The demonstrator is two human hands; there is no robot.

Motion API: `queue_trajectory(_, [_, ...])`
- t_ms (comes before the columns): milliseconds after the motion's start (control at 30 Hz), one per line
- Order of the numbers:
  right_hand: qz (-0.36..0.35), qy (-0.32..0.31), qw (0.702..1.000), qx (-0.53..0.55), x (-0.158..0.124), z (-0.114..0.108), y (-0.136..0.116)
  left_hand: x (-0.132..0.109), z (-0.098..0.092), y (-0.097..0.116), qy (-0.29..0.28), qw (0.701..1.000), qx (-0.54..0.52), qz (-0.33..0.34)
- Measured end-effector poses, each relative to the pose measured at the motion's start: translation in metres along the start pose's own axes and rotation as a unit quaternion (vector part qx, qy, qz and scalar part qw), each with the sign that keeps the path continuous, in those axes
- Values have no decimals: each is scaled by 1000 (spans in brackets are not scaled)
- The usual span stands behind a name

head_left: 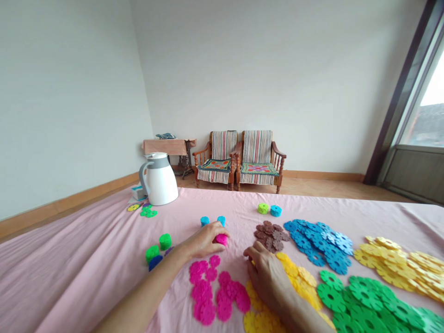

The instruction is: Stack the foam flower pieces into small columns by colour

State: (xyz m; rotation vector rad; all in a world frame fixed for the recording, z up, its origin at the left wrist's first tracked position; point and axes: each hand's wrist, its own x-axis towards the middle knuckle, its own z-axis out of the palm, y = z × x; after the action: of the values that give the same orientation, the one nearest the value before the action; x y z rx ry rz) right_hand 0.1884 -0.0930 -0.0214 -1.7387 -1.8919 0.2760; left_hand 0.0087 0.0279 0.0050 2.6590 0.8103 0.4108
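Observation:
Near the middle of the pink cloth, my left hand [207,239] is closed with thumb and fingers round a small stack of pink flower-shaped discs [222,239]. Two light-blue stacks stand just beyond its knuckles. My right hand [265,273] is low over the cloth, its fingers loosely bent and slightly apart; nothing shows in them, though the palm side is hidden. Under and beside that hand spread orange-yellow discs [264,321]. Loose pink discs [201,291] lie between my forearms. A pile of brown discs [270,236] is just beyond my right fingers.
Blue discs [321,243], pale yellow discs [385,256] and green discs [374,300] lie in piles on the right. Green stacks [165,241] and a dark blue stack [155,262] stand left. A white jug [161,182] is at the far left; two armchairs [258,159] stand behind.

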Motion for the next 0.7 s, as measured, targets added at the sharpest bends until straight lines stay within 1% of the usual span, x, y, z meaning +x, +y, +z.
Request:
queue_trajectory(267, [-4,-1,1000,-3,0,0,1,0,1,-6,13,1000,-21,-4])
queue_trajectory(467, [1,-5,1000,-3,2,1,1,-3,-6,-14,3,993,-117,-29])
queue_trajectory(700, [-2,0,1000,-9,1,3,3,-1,2,-23,26,992,-122,-32])
